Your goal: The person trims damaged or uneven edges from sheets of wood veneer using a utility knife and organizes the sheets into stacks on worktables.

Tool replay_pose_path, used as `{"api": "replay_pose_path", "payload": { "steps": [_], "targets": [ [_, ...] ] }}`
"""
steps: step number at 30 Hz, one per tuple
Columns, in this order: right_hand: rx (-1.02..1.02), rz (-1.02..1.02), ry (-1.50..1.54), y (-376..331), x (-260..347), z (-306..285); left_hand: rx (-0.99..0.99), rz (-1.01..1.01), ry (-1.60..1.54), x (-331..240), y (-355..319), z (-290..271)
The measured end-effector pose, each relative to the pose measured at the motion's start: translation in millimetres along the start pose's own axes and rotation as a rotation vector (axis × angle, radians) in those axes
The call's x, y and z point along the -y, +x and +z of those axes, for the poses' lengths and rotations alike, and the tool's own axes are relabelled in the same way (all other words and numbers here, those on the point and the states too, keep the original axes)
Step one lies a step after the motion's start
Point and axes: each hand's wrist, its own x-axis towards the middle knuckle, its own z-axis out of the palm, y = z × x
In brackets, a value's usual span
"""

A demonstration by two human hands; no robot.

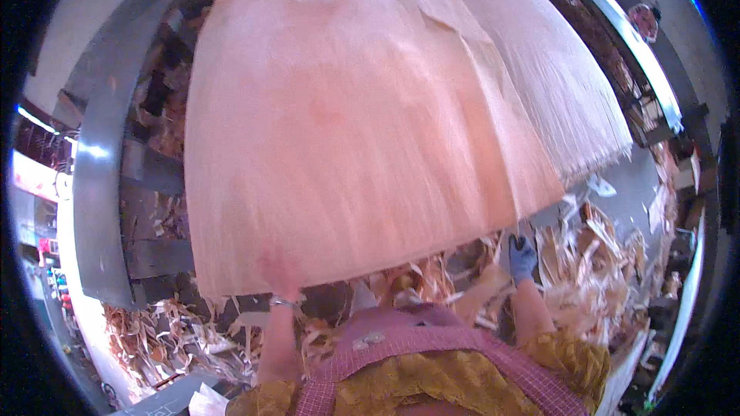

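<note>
From the head view, I see a broad, pinkish wood sheet (347, 123) stretching out in front of the person, its near edge running just beyond the apron (416, 335). The left hand (282, 271), with a bracelet (283, 303) at the wrist, lies over that edge at the sheet's near left corner; it's blurred, so I can't tell whether the fingers pinch or just rest there. The right hand (523, 262), in a grey-blue glove, is at the edge further right; I can't tell whether it's gripping. A paler sheet (574, 85) shows along the right side. Torn strips (597, 262) litter the area below, a grey metal beam (100, 200) stands left, and another person (644, 23) is over at upper right.
</note>
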Motion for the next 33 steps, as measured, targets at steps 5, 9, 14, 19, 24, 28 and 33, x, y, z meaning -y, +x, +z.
{"api": "replay_pose_path", "payload": {
  "steps": [5, 9, 14, 19, 24, 28, 33],
  "targets": [
    [-0.073, 0.016, 0.010, 11.8, -36.9, 2.9, 0.242, 0.118, -0.093, -68.3, 24.1, -35.9],
    [-0.140, 0.013, 0.211, -1.1, -93.5, 0.4, 0.373, 0.098, -0.044, -58.5, 31.1, -22.3],
    [-0.119, 0.198, 0.197, -24.5, -164.8, -30.3, 0.551, 0.128, 0.012, -69.3, 40.2, -64.6],
    [-0.156, -0.128, 0.124, -34.0, -276.5, -39.7, 0.358, 0.273, 0.127, -29.1, 40.4, 32.1],
    [-0.033, -0.008, 0.147, -74.2, -181.5, -129.3, 0.662, 0.236, -0.004, -96.9, 45.8, -128.2],
    [0.160, -0.135, 0.631, -132.5, -22.7, -67.6, 0.542, 0.104, -0.120, -74.0, 16.2, -156.2],
    [0.153, -0.263, 0.565, -192.2, 108.1, -28.2, 0.342, 0.158, -0.222, -34.8, -1.2, -98.7]
  ]
}}
